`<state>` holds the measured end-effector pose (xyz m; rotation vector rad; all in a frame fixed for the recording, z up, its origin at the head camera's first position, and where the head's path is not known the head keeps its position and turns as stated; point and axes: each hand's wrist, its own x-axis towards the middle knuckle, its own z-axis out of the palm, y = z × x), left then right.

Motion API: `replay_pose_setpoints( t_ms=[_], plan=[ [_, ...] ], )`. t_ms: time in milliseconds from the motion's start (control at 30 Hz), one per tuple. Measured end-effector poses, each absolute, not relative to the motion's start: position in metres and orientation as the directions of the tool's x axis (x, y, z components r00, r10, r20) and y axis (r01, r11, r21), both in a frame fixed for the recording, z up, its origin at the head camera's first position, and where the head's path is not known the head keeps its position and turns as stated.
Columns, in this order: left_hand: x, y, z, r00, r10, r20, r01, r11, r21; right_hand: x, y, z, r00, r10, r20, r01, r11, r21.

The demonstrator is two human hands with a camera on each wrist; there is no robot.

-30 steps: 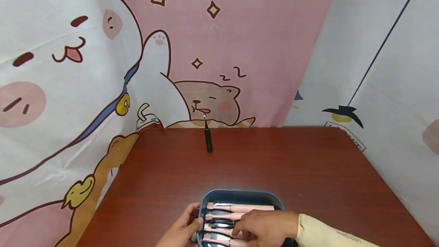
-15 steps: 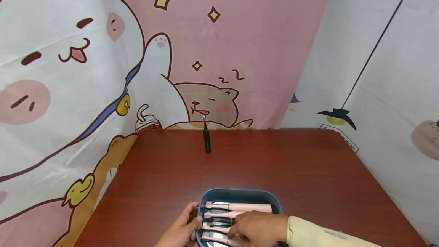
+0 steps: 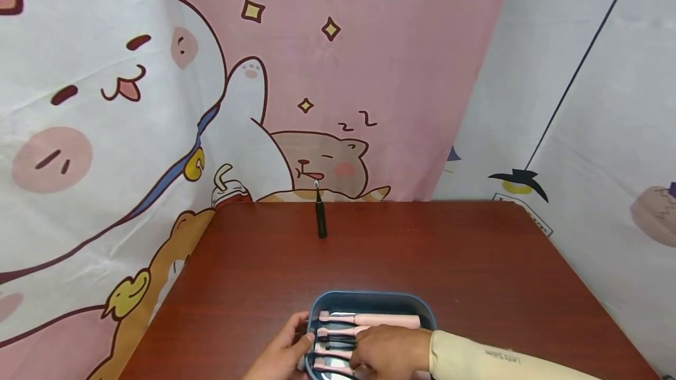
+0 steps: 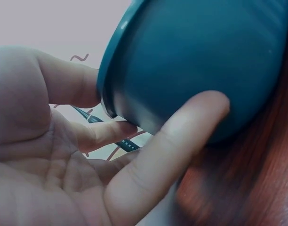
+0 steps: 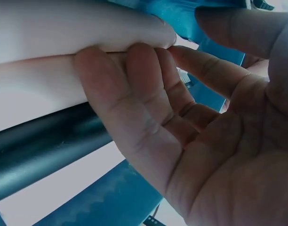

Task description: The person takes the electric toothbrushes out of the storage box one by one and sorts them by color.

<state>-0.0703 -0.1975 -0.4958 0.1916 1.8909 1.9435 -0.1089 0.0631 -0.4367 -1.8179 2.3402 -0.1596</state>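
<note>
Head view | pink toothbrushes (image 3: 387,321) lie left-to-right inside blue tray (image 3: 380,299) | right hand (image 3: 392,347) nearer, fingers touching one, thumb apart | left hand (image 3: 281,353) grips tray's left end

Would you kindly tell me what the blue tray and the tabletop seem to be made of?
Blue tray: probably smooth plastic, judging by its even colour and soft sheen.
Tabletop: wood or wood-look laminate, slightly glossy, showing reddish-brown streaks.

Lower pink toothbrushes (image 3: 338,354) half-hidden under one of the hands (image 3: 391,349), blue tray (image 3: 375,299) cut off below
</note>
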Motion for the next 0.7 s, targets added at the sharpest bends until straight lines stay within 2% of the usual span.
replay_pose_setpoints(
  t_ms=[100,367,567,700],
  plan=[
    [-0.0701,-0.1975,-0.4941,-0.902,0.385,-0.195,-0.206,0.014,0.978,-0.1081,0.0617,-0.4372,-0.245,-0.967,-0.070,-0.955,0.253,-0.151],
    [-0.0708,-0.1974,-0.4937,-0.902,0.380,-0.206,-0.218,0.012,0.976,-0.1066,0.0581,-0.4356,-0.269,-0.957,-0.106,-0.945,0.284,-0.160],
    [-0.0712,-0.1970,-0.4954,-0.889,0.372,-0.267,-0.288,-0.002,0.958,-0.1088,0.0553,-0.4358,-0.258,-0.951,-0.171,-0.925,0.295,-0.241],
    [-0.0720,-0.1968,-0.4947,-0.889,0.373,-0.266,-0.281,0.014,0.960,-0.1134,0.0565,-0.4368,-0.267,-0.941,-0.206,-0.899,0.320,-0.300]
  ],
)
